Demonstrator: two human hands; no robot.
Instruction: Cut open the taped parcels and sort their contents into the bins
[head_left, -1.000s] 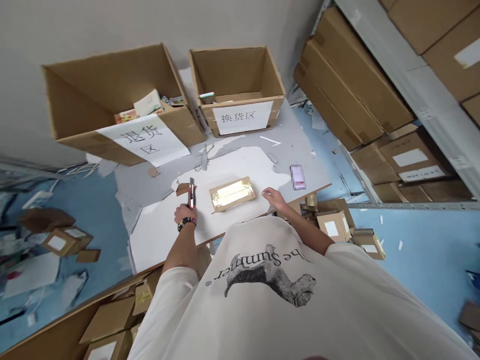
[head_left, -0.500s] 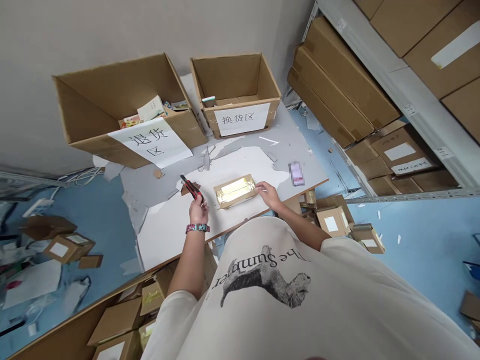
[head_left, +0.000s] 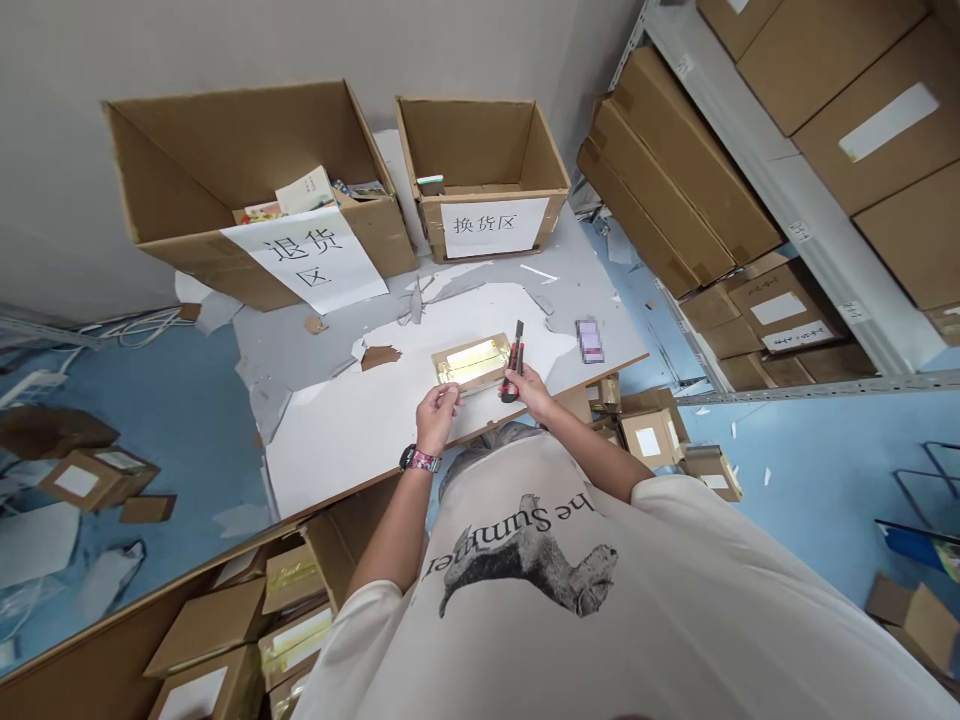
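Observation:
A small cardboard box (head_left: 471,362) lies on the white-topped table, with shiny clear tape across its upper face. My right hand (head_left: 531,390) is closed around a red and black utility knife (head_left: 514,365), which points away from me beside the box's right end. At the box's near left corner, my left hand (head_left: 436,412) has its thumb and fingers pinched on the edge.
Two large open cartons with paper signs, a left carton (head_left: 262,200) and a right carton (head_left: 487,190), stand at the table's back. A phone (head_left: 590,341) lies near the right edge. Shelves of boxes (head_left: 675,180) rise on the right; more boxes (head_left: 217,630) fill the lower left.
The utility knife has passed from my left hand to my right hand. My left hand has moved right from beside the box onto its near left corner.

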